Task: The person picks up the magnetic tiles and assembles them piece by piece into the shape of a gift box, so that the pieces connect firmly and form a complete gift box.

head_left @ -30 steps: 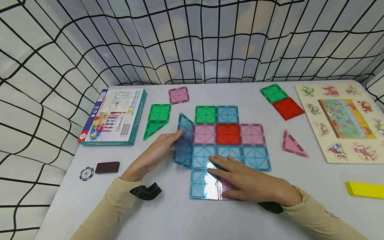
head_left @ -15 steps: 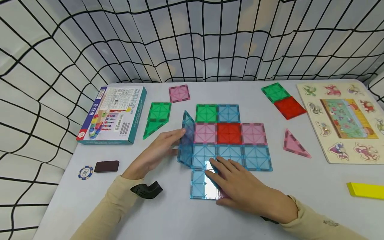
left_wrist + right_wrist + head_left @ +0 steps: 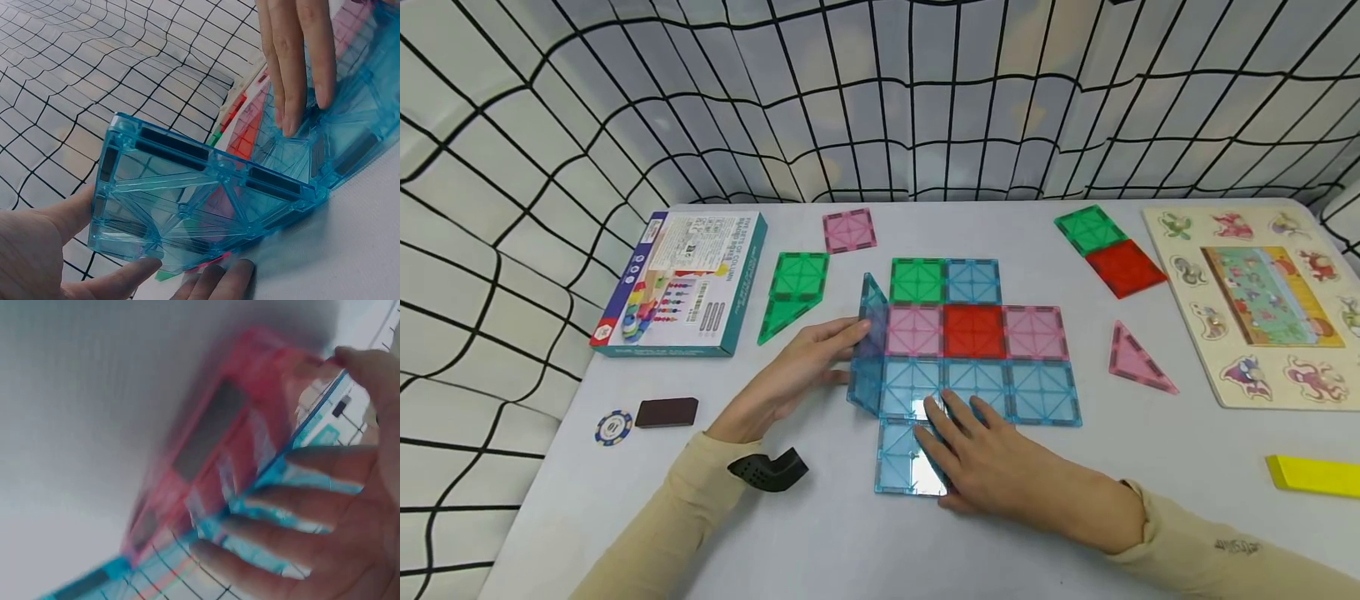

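My left hand (image 3: pixel 797 367) grips a clear blue magnetic tile panel (image 3: pixel 868 371), standing nearly upright along the left side of a flat layout of coloured magnetic tiles. Its thumb and fingers touch the panel's outer edge and face in the left wrist view. My right hand (image 3: pixel 1011 467) spreads its fingers over the blue tiles of the layout's lower part. In the right wrist view a blurred pink magnetic tile (image 3: pixel 262 381) rises at an angle, between the thumb and the fingers. The head view hides that pink tile under the hand. The red tile (image 3: pixel 973 332) lies in the layout's second row.
A boxed toy (image 3: pixel 677 283) lies at the left. Below it are a dark block (image 3: pixel 666 412) and a poker chip (image 3: pixel 613 427). Loose green tiles (image 3: pixel 797 279), a pink triangle (image 3: pixel 1138 362), a wooden puzzle board (image 3: pixel 1180 333) and a yellow block (image 3: pixel 1311 475) surround the layout. Black netting encloses the table.
My left hand has moved right, bringing the blue panel closer to upright. My right hand has shifted slightly, and the pink tile glimpsed beneath it earlier is now out of sight in the head view.
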`<state>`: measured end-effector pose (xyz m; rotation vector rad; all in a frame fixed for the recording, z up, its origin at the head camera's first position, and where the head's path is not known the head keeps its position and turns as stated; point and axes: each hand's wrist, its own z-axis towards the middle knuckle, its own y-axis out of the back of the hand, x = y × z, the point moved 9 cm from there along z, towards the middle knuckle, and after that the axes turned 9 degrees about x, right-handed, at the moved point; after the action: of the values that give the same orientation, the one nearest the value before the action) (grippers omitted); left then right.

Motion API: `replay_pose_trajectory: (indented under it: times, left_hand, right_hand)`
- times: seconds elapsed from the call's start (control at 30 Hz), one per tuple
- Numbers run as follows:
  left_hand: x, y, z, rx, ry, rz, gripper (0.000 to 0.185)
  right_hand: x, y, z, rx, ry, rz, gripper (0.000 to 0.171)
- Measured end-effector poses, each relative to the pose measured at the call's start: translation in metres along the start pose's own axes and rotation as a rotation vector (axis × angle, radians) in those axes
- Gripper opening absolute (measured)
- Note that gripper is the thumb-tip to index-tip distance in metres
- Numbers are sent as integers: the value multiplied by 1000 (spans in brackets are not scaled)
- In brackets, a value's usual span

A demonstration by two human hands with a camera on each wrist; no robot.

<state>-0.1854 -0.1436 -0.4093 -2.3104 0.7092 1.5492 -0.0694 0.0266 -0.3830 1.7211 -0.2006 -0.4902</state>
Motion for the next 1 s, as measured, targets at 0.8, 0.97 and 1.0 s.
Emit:
replay_pose_trajectory:
  times: [0.8,0.97,1.0]
  left_hand:
    - [-3,-5,3,-1,25,-3,60]
    - [-4,-8,5,-22,34,-1,60]
    - [-3,-9,6,-26,37,2,60]
  right_hand:
    - [-61,47,-7,-289,-26,430,23]
    - [-61,45,-6,-290,-34,442,22]
    - [-61,45,-5,-290,-35,439,22]
